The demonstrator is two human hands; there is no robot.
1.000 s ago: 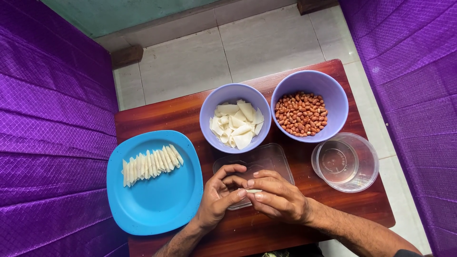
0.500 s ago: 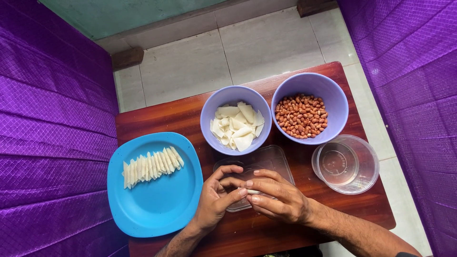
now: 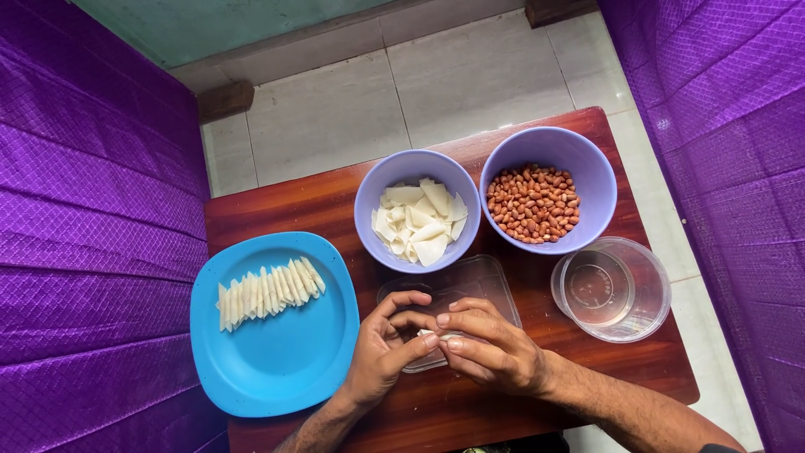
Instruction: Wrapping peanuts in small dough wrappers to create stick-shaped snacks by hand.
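My left hand (image 3: 381, 352) and my right hand (image 3: 490, 351) meet over a clear flat plastic lid (image 3: 474, 281) near the table's front edge. Their fingertips pinch a small white piece (image 3: 436, 335), mostly hidden between them. Beyond the lid stands a lavender bowl of white pastry squares (image 3: 418, 220). To its right is a lavender bowl of peanuts (image 3: 532, 203). At the left, a blue plate (image 3: 277, 352) carries a row of folded white pieces (image 3: 267, 290).
A clear plastic container (image 3: 610, 289) sits at the right on the brown wooden table (image 3: 285, 205). Purple cloth hangs on both sides. Pale floor tiles lie beyond the table's far edge.
The hands stay over the lid; the fingers have shifted slightly around the small white piece. The bowls, plate and container have not moved.
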